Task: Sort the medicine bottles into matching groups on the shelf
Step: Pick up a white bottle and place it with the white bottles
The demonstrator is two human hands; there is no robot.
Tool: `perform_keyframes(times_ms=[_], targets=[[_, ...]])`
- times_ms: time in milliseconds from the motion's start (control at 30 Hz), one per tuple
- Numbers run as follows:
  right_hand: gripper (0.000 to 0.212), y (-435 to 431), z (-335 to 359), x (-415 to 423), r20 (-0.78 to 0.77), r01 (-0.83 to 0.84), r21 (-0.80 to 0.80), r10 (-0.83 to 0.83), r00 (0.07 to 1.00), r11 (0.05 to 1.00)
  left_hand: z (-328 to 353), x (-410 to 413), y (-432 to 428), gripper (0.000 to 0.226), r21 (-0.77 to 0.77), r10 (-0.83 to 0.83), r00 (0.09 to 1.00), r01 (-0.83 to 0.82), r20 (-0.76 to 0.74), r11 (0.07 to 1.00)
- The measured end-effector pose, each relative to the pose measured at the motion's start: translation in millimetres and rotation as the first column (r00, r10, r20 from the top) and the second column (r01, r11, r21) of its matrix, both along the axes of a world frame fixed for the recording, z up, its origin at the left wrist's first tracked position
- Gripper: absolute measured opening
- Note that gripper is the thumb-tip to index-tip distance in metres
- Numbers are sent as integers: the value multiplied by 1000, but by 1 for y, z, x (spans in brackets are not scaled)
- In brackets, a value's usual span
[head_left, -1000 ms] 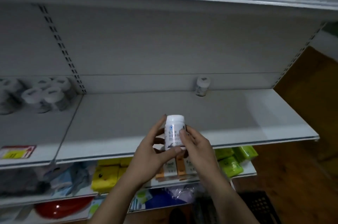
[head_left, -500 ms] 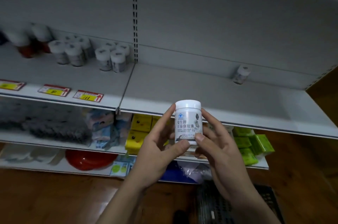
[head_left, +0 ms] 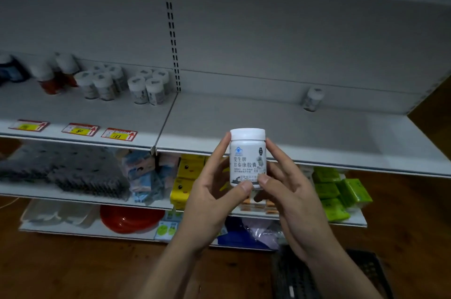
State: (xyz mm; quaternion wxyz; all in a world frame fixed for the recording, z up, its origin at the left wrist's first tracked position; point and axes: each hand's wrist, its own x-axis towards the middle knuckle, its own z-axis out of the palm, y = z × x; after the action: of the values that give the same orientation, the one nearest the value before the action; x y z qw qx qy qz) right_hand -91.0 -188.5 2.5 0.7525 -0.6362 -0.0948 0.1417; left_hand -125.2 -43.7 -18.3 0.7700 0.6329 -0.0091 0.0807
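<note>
Holding the medicine bottle (head_left: 247,152) upright just before the near edge of the shelf (head_left: 244,113), the left hand (head_left: 210,201) and the right hand (head_left: 290,198) are both pinching it, thumbs low on the label (head_left: 245,164), fingers curling round its sides. Since a second ago the view is swinging left: the white-capped bottle groups (head_left: 148,87) at the far left are coming into sight, while the lone bottle (head_left: 313,98) is sitting far right. The person is probably reading the label and choosing the matching group.
</note>
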Motion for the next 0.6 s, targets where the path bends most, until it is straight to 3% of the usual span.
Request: perform_keyframes(times_ms=[267,600], targets=[[44,-49,3,9,-141,-31,144,51,989,989,10,15,-56,82,183,86,995,-95,55,978],[43,-106,5,22,-126,-46,146,65,990,988,17,24,-113,82,260,99,992,-115,75,959]])
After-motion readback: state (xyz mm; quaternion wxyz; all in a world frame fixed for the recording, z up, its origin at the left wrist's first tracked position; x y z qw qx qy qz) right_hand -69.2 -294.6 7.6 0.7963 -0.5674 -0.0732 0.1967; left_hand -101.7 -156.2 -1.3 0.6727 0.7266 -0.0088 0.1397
